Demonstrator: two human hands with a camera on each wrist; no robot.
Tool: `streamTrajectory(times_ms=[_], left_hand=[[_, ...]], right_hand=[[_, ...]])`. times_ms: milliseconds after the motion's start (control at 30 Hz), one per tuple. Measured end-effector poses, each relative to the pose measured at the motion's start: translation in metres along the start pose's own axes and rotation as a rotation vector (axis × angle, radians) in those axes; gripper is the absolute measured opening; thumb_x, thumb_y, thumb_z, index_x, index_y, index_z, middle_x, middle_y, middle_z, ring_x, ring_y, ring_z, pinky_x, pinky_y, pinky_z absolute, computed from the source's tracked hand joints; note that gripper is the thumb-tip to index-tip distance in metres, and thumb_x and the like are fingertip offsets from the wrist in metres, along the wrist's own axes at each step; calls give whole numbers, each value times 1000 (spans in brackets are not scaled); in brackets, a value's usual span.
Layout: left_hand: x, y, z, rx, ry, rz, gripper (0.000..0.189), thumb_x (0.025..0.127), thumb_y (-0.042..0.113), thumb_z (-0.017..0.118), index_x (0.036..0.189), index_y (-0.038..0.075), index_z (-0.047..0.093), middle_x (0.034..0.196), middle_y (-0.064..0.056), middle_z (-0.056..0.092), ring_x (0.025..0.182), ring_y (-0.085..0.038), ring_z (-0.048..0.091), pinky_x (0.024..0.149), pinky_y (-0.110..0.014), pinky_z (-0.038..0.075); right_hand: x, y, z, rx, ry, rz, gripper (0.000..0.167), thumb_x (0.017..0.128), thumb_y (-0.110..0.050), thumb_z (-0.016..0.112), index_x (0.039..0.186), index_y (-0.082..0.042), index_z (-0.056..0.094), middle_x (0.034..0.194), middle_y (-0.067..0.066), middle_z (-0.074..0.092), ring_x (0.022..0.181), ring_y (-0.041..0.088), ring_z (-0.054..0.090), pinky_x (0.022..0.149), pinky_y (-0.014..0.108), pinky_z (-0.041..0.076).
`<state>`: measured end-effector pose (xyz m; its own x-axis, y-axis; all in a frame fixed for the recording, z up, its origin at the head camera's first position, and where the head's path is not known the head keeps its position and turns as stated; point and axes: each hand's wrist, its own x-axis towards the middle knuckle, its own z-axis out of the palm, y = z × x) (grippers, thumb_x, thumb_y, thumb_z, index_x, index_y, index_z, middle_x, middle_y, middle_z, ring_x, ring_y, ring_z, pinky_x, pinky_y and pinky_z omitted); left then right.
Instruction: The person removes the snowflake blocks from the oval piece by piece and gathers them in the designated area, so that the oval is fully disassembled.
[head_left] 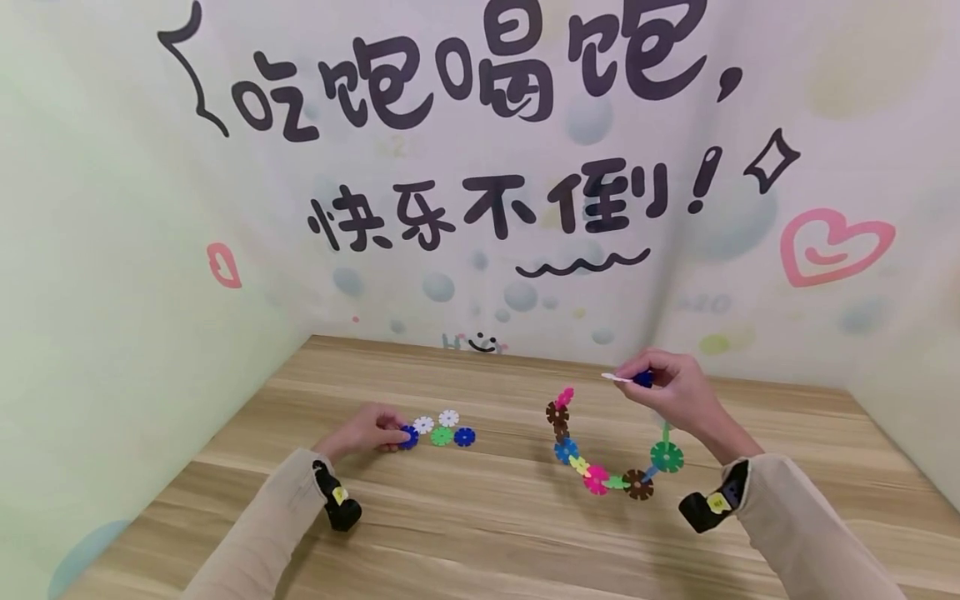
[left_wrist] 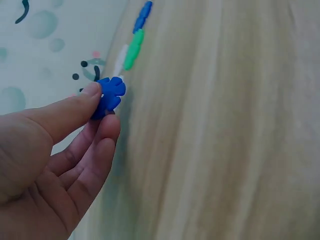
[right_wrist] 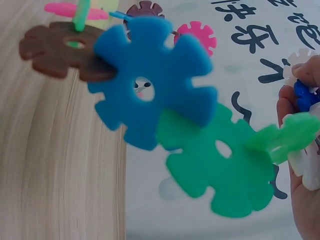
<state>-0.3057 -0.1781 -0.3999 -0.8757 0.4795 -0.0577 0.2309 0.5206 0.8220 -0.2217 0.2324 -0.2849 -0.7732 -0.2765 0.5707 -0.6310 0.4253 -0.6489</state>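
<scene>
My left hand pinches a blue notched disc between thumb and index finger, low over the table at left. Next to it lie a white disc, a second white disc, a green disc and another blue disc. A curved chain of interlocked discs in pink, brown, blue, yellow and green runs up to my right hand. Those right fingers grip its upper end, around a dark blue disc and a white disc. Part of that end is hidden by the hand.
The wood-grain table meets a printed cloth backdrop behind and at both sides. Each wrist wears a black camera, one on the left and one on the right. The chain's free pink end points toward the backdrop.
</scene>
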Motion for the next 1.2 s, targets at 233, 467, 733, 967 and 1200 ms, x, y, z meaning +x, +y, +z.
streamTrajectory(times_ms=[233, 467, 733, 967, 1200], left_hand=[[1, -2, 5, 22, 16, 32, 16, 80, 3, 62, 89, -9, 59, 73, -7, 61, 59, -14, 54, 52, -28, 49], [1, 4, 6, 130, 31, 12, 15, 79, 6, 65, 87, -6, 60, 71, -5, 60, 60, -13, 53, 53, -26, 47], [2, 6, 9, 200, 74, -8, 14, 76, 11, 69, 81, 0, 61, 69, -2, 56, 61, -11, 48, 54, -23, 41], [2, 4, 10, 192, 91, -2, 17, 75, 11, 70, 82, -1, 61, 69, -2, 56, 61, -11, 48, 54, -23, 41], [0, 3, 8, 137, 101, 9, 22, 77, 13, 68, 90, -4, 60, 75, -4, 58, 66, -13, 51, 57, -25, 45]], right_hand=[[0, 2, 0, 8, -9, 3, 7, 73, 15, 61, 76, 9, 61, 79, 7, 62, 65, 8, 54, 55, 16, 48], [1, 1, -1, -2, -8, 5, 9, 73, 15, 61, 77, 7, 62, 77, 4, 62, 62, 7, 54, 53, 17, 48], [2, -2, -2, -7, -15, 18, 6, 74, 12, 62, 78, 8, 62, 78, 16, 61, 63, 7, 54, 54, 17, 48], [1, -1, -2, -19, -20, 19, 5, 75, 12, 62, 78, 8, 62, 79, 16, 61, 63, 9, 53, 55, 18, 48], [1, 21, -1, 16, -22, 21, 8, 75, 10, 63, 79, 4, 64, 80, 10, 62, 63, 9, 54, 55, 18, 49]])
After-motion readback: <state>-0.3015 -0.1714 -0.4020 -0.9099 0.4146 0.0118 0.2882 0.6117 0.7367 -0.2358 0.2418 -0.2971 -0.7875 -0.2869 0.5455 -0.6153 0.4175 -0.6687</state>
